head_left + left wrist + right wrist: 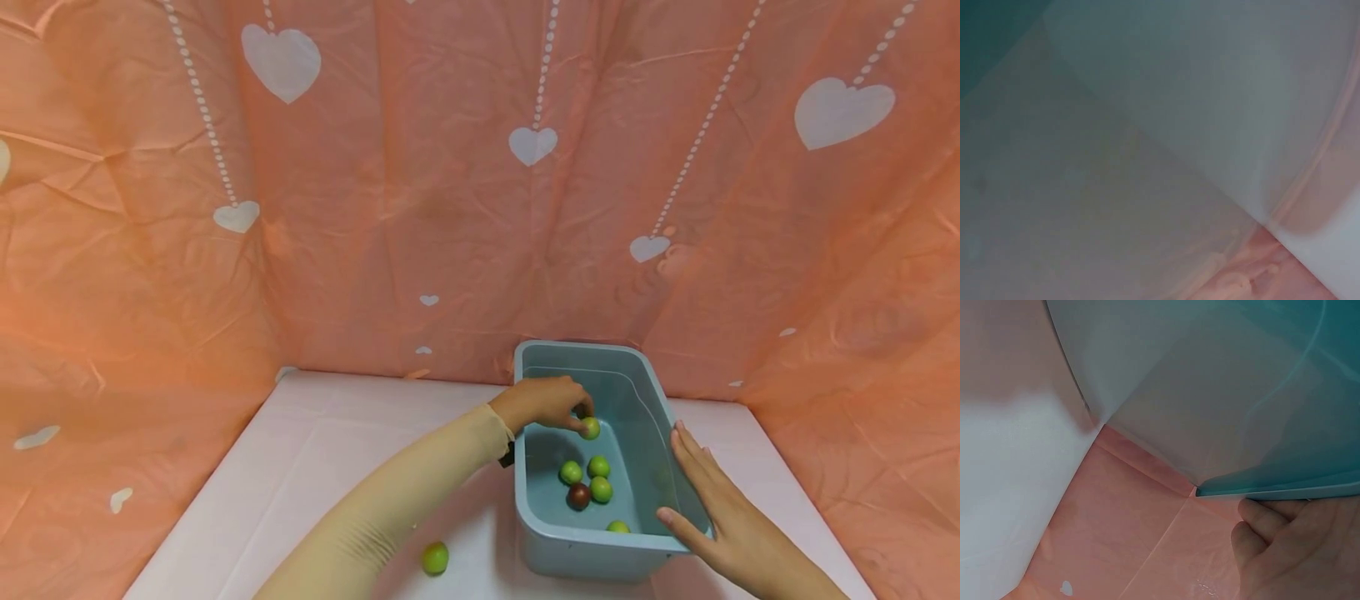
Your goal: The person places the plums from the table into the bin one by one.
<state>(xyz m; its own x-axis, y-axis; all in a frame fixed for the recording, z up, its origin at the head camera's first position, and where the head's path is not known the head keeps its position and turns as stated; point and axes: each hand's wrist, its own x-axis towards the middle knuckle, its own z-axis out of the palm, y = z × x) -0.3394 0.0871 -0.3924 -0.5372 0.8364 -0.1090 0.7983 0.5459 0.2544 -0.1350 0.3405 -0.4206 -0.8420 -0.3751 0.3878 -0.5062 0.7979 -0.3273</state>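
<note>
A grey-blue plastic bin [529, 508] stands on the white surface. My left hand [551, 402] reaches over its left rim and pinches a small round green fruit [591, 428] inside. Below it on the bin's floor lie several more green fruits [601, 489] and one dark red fruit [579, 497]. My right hand [731, 521] holds the bin's right rim, thumb over the inside and fingers along the outer side. In the right wrist view its fingers [1263, 519] lie against the rim's edge. The left wrist view is dim and shows neither the left hand nor the fruit.
One green fruit [435, 557] lies on the white surface [360, 425], left of the bin and beside the left sleeve [405, 483]. An orange-pink sheet with pale hearts [450, 208] hangs behind the bin and along both sides.
</note>
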